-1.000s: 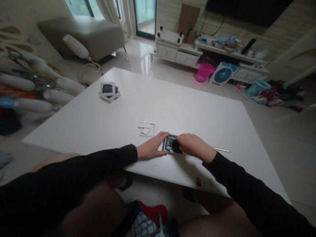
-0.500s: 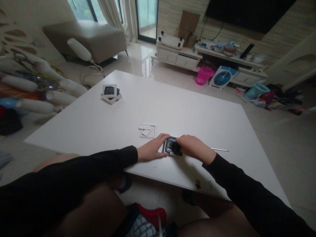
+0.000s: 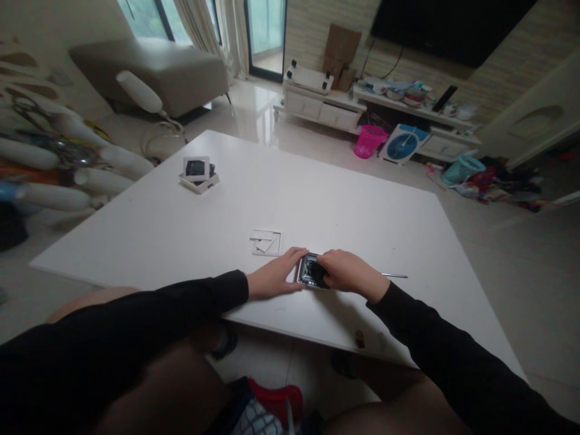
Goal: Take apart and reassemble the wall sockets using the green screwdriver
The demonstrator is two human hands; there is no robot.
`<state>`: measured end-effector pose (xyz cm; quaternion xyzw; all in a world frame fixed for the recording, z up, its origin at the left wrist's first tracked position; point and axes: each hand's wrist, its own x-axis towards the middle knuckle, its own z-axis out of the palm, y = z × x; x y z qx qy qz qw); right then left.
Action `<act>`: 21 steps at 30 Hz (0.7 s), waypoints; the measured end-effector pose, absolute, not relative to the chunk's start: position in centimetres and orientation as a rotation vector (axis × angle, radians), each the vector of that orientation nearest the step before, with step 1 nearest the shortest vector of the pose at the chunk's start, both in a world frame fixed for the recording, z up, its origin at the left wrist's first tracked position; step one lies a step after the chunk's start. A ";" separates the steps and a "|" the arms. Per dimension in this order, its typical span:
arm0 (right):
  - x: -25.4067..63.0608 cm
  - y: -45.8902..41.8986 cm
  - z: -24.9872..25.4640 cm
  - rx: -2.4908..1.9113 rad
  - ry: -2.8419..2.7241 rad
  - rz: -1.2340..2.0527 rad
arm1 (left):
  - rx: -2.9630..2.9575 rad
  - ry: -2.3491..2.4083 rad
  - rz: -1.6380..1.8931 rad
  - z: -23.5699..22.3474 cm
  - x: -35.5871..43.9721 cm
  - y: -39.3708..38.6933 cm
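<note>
A small square unit [image 3: 309,271], black inside a pale rim like an uncovered wall switch, lies flat near the table's front edge. My left hand [image 3: 277,275] grips its left side, thumb at the near edge and fingers at the far one. Over the unit's right part, my right hand [image 3: 345,269] is closed with its fingers curled down against it; whatever they pinch is hidden. Just past the right wrist, a thin metal rod [image 3: 396,276] lies on the table, its left end covered. Left of the unit is a white frame [image 3: 280,243] with loose white strips [image 3: 261,235] on it.
On the white table [image 3: 362,205], a pale square box [image 3: 199,185] with black parts and another frame stands at the far left. A small brownish thing [image 3: 359,339] is at the front edge. White-cushioned chairs [image 3: 54,196] flank the left side.
My right hand has shifted and turned slightly over the black unit. The left hand keeps its grip. The whole view has moved a little.
</note>
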<state>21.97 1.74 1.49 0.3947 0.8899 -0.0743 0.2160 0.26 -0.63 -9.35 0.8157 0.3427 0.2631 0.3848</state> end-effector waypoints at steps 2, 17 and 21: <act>21.9 1.7 1.4 1.097 2.475 -0.201 | 2.074 0.881 0.666 -9.3 0.3 -0.6; 22.0 1.7 2.3 1.082 2.506 -0.223 | 2.059 0.868 0.691 -9.2 0.3 -0.7; 22.1 1.8 2.2 1.054 2.516 -0.235 | 2.068 0.868 0.665 -9.1 0.3 -0.7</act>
